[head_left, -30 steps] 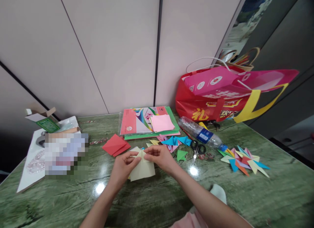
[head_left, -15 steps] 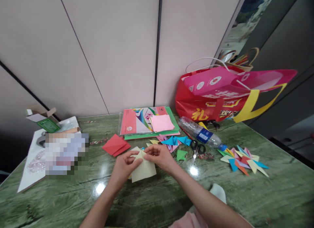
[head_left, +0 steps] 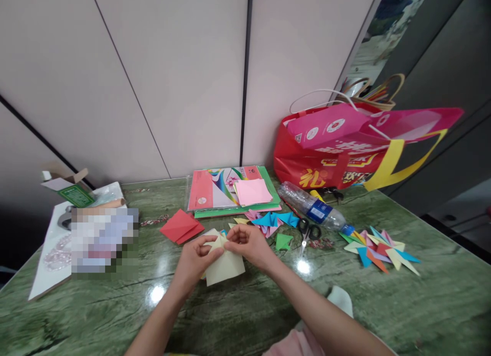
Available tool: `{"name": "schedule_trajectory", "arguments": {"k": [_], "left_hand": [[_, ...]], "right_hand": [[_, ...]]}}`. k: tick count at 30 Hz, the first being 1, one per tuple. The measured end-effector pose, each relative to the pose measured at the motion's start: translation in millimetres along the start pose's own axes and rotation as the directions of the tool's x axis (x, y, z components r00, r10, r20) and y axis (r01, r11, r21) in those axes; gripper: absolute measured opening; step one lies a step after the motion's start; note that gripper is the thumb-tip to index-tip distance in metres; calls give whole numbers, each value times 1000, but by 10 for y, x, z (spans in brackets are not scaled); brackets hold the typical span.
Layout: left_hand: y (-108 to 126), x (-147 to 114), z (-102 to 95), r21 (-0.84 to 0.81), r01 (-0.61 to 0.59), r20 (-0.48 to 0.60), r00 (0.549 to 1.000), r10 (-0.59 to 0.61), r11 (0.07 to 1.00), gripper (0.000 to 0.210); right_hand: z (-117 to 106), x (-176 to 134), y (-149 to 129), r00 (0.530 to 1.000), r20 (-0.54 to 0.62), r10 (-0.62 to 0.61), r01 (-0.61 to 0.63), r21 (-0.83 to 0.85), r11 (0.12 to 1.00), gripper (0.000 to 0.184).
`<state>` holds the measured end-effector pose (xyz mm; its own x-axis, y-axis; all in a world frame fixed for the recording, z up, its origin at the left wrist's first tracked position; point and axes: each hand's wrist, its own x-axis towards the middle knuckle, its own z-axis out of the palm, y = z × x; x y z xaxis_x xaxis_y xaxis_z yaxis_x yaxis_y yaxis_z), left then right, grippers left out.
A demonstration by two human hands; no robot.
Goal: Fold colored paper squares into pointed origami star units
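Note:
A pale yellow sheet of origami paper (head_left: 225,268) is held between both hands, its upper part folded toward a point. My left hand (head_left: 198,258) pinches its left side between thumb and fingers. Fingers of my right hand (head_left: 247,244) are closed on the upper right part, near the point. Behind the left hand lie red paper squares (head_left: 181,226). Folded blue pieces (head_left: 271,220), pink ones and a small green piece (head_left: 284,242) lie just beyond the right hand. Part of the yellow sheet is hidden by my fingers, and other paper peeks out underneath it.
Black-handled scissors (head_left: 307,232) and a plastic bottle (head_left: 312,207) lie to the right. Further right is a multicoloured folded paper star (head_left: 381,248). A red gift bag (head_left: 330,151) stands at the back, beside stacked paper packs (head_left: 215,190). A white board (head_left: 49,264) holds items at left.
Almost nothing differs. Both hands keep their pinch on the yellow paper, and the view has shifted very slightly.

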<state>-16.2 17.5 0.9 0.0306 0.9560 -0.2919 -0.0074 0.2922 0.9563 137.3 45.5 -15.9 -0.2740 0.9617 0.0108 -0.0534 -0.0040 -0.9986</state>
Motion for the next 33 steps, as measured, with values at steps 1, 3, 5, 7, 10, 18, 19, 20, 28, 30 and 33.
{"name": "schedule_trajectory", "arguments": {"k": [1, 3, 5, 7, 10, 18, 19, 20, 28, 30, 33], "left_hand": [[5, -2, 3, 0, 0, -1, 1000, 0, 1000, 48], [6, 1, 5, 7, 2, -7, 1000, -2, 1000, 49], [-4, 11, 3, 13, 6, -13, 1000, -5, 1000, 50], [-19, 21, -2, 10, 8, -17, 1000, -8, 1000, 51], [-31, 21, -4, -11, 15, -16, 1000, -15, 1000, 52], [-8, -7, 8, -22, 23, -8, 1000, -23, 999, 52], [-4, -8, 10, -19, 23, -9, 1000, -23, 1000, 51], [0, -9, 12, -13, 23, -9, 1000, -23, 1000, 52], [39, -37, 22, 150, -75, -11, 997, 78, 986, 55], [53, -46, 27, 191, -106, 11, 994, 106, 976, 54], [71, -58, 40, 231, -139, 49, 990, 131, 963, 53]], "right_hand": [[1, -2, -2, 1000, 0, -3, 3, -5, 1000, 20], [5, -4, -6, 1000, 0, -3, 3, -13, 1000, 20], [8, -6, -7, 1000, -1, 4, -4, -11, 1000, 22], [10, -5, -2, 1000, -3, 12, -12, -4, 1000, 24], [8, -4, 10, 1000, 0, 17, -17, 17, 1000, 25], [2, 0, 14, 1000, 10, 24, -25, 33, 999, 27], [4, 0, 13, 1000, 9, 24, -24, 32, 999, 27], [6, -1, 12, 1000, 7, 22, -23, 32, 999, 26], [25, -15, -7, 999, 42, -3, 4, -31, 1000, 24], [26, -17, -20, 998, 64, -23, 26, -57, 998, 21], [27, -17, -34, 995, 95, -41, 50, -87, 995, 20]]}}
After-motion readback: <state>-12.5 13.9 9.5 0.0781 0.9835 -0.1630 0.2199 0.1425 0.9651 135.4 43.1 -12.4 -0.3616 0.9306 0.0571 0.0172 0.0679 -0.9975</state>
